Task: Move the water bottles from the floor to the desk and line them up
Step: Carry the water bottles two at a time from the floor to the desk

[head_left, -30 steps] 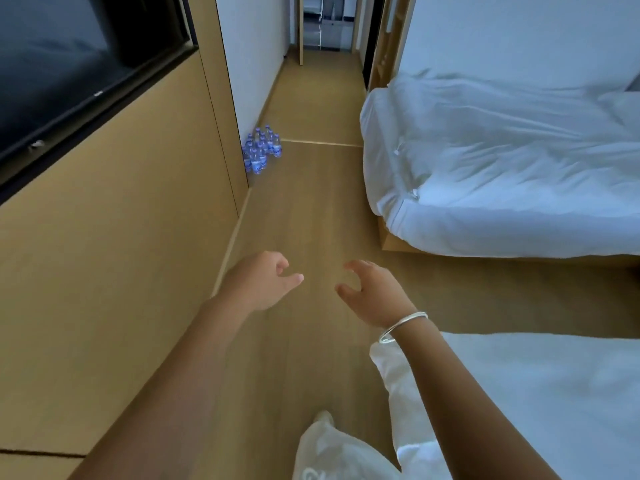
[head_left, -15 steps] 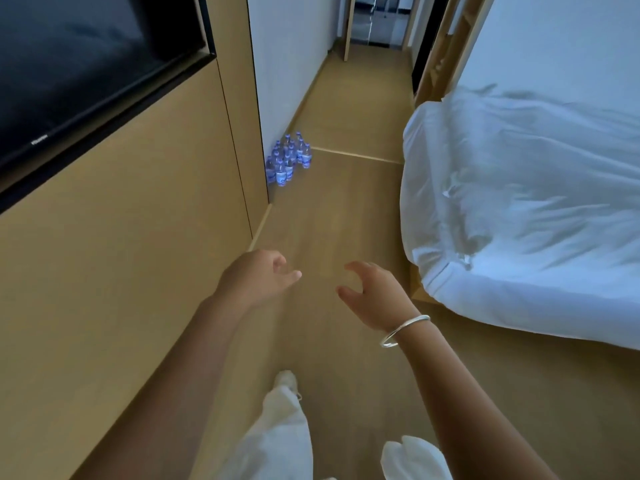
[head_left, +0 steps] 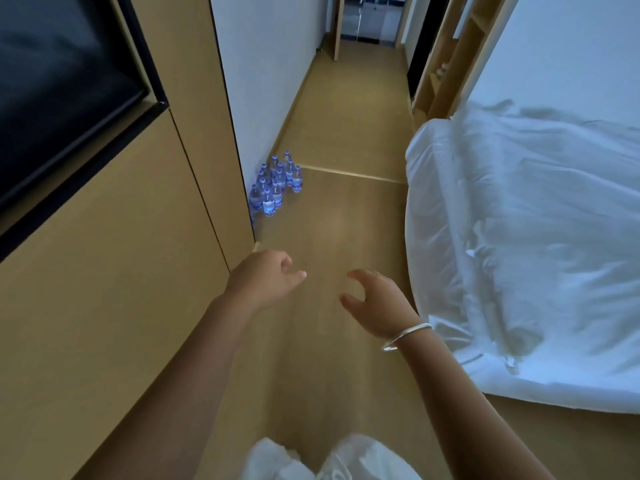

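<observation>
Head view looks down a narrow passage with a wooden floor (head_left: 346, 237). At about 11 o'clock from the picture's middle, a cluster of water bottles (head_left: 277, 185) stands upright on that floor, packed close together and tucked against the foot of a white wall (head_left: 263, 81), just past the end of a wooden wall panel (head_left: 121, 271). Their exact number is hard to tell, since the nearer ones hide those behind. Both arms reach forward at mid-frame, well apart from the bottles. Left hand (head_left: 263, 278), just at 9 o'clock of centre, hangs with fingers loosely curled and the thumb pointing toward 3 o'clock; it holds nothing. Right hand (head_left: 377, 303), at about 4 o'clock of centre, is also relaxed and empty, its fingers bent in a loose claw with the thumb below. A silver bangle (head_left: 407, 336) sits on the right wrist. At 3 o'clock a bed (head_left: 519, 237) with rumpled white sheets fills the side of the picture. At 10 o'clock a dark screen (head_left: 62, 91) is set into the wooden panel. At 6 o'clock, white trouser legs (head_left: 329, 459) show at the picture's lower edge.
</observation>
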